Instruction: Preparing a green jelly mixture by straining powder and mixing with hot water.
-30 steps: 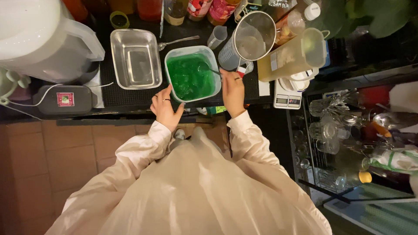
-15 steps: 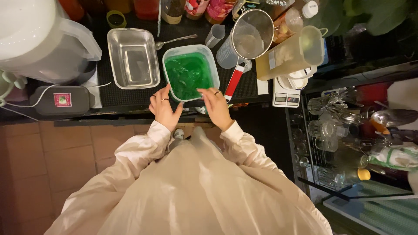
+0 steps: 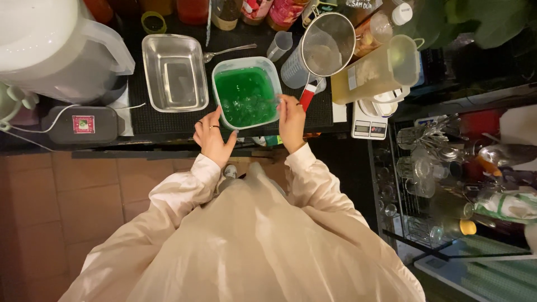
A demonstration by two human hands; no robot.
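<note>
Our right hand (image 3: 292, 120) has come back up to the near right rim of the green-filled tub (image 3: 246, 95) – fingers curled on it – while our left hand (image 3: 212, 137), spread, braces its near left corner on the black mat (image 3: 168, 120)

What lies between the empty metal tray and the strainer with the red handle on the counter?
In the head view, the clear tub of green jelly sits between the metal tray and the strainer, with the right hand at its near right edge.

Cream long sleeves, possibly rings
</note>
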